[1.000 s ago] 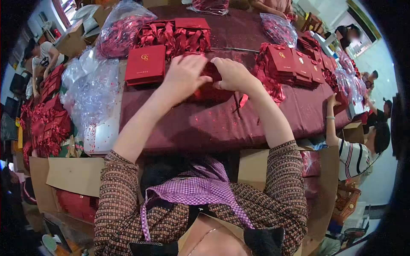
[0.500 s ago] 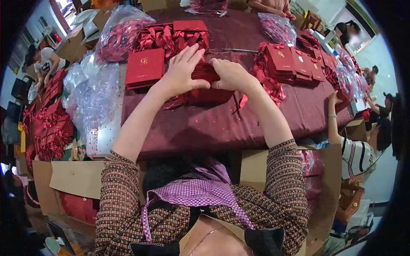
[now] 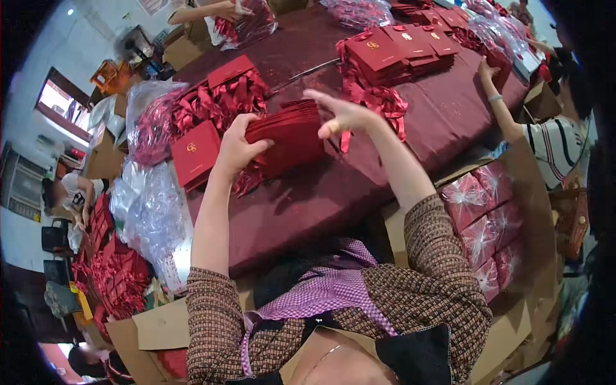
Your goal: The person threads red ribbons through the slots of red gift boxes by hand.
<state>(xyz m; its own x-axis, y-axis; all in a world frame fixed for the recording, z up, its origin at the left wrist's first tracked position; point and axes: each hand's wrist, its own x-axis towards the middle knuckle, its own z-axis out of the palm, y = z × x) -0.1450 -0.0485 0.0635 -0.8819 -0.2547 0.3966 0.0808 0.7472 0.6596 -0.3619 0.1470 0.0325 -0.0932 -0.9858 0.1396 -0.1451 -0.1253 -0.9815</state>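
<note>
In the head view, a stack of flat red paper gift bags (image 3: 289, 144) stands on edge over the dark red tablecloth (image 3: 282, 234). My left hand (image 3: 237, 154) is closed round its left end, with the thumb on the near face. At the right end my right hand (image 3: 346, 119) is open, thumb and fingers apart, the fingertips close to the bags. Red ribbons hang out beneath the stack. Left of it lies a red bag with a gold logo (image 3: 196, 154), and beyond that a pile of red ribbon handles (image 3: 224, 99).
More stacked red bags (image 3: 378, 54) lie at the back right. Clear plastic wrapping (image 3: 151, 205) covers the table's left side. A carton of plastic-wrapped red packs (image 3: 478, 221) stands by my right elbow. Co-workers' arms (image 3: 504, 112) reach in at the right and back.
The view has turned and shifted. My right hand has moved off the top of the stack to its right side and opened, while my left hand has closed round the left end.
</note>
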